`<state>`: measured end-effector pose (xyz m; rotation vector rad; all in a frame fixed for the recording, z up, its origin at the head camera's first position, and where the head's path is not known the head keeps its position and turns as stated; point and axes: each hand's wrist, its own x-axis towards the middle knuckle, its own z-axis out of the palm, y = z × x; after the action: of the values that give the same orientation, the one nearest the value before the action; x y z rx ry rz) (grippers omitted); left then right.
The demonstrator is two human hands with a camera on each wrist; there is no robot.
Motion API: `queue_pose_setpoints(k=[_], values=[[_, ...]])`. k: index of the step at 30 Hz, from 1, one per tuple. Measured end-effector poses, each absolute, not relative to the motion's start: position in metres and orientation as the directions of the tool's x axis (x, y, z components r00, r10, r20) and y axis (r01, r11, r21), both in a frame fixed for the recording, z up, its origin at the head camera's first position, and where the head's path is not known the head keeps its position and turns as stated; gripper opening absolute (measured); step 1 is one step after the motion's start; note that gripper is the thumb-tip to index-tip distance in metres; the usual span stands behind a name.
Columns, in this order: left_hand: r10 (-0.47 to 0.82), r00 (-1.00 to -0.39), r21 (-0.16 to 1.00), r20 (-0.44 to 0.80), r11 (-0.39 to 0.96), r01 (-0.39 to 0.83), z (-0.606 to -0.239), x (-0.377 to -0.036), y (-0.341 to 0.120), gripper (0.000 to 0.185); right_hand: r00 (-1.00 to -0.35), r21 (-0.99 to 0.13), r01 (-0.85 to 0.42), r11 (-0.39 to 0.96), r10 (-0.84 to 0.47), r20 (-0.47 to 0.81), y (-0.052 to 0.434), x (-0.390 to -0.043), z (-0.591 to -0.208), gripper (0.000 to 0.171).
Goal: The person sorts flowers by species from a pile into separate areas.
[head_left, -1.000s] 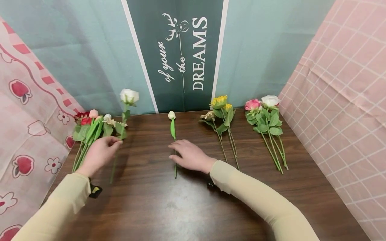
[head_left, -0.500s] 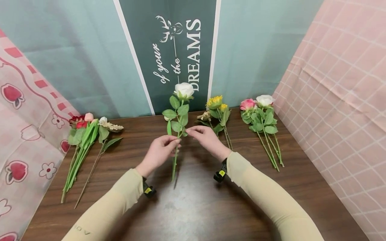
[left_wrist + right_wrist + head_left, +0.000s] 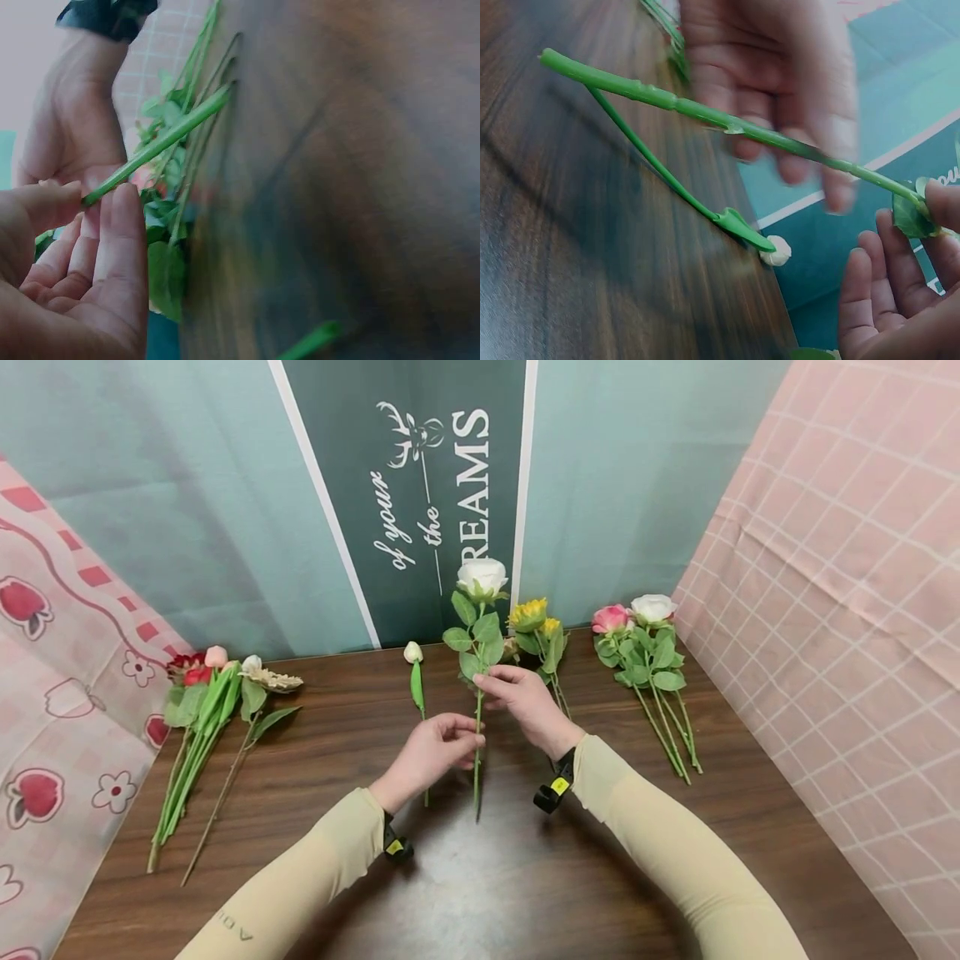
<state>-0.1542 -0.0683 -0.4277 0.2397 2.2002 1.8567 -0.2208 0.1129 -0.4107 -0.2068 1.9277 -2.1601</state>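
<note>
shifted right, the white rose (image 3: 486,628) points bloom forward, stem (image 3: 477,785) aligned near-to-far.

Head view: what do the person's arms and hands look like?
The left sleeve and right sleeve are long and cream; dark lettering, not fully readable, marks the left one. The left hand and right hand wear no gloves. A black device with a yellow patch sits at each wrist.

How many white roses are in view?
2: a white rose held in the right hand, another in the right bunch beside the pink bloom. The white bloom in the left bunch is unclear; more may be hidden.
</note>
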Motion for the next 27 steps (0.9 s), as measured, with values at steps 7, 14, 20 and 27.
queue_pose_setpoints(k=[7,14,20,27], values=[[0.301,-0.95,0.979,-0.084,0.203,-0.023,-0.44,-0.147,-0.066,0.024,-0.96,-0.993,0.091,-0.069,-0.271,-0.069,0.118,-0.221,-0.414,0.015],[0.307,-0.951,0.982,-0.035,0.188,0.025,-0.439,-0.145,-0.052,0.024,-0.954,-0.999,0.019,0.051,-0.298,-0.033,0.13,-0.212,-0.413,0.044],[0.405,-0.914,0.926,0.035,0.332,0.182,-0.431,-0.142,-0.029,0.035,-0.966,-0.986,-0.063,0.152,-0.256,0.022,0.162,-0.213,-0.408,0.048],[0.693,-0.679,0.376,0.243,0.578,0.725,-0.423,-0.134,0.003,0.049,-0.988,-0.933,-0.074,0.353,-0.151,0.021,0.232,-0.225,-0.396,0.059]])
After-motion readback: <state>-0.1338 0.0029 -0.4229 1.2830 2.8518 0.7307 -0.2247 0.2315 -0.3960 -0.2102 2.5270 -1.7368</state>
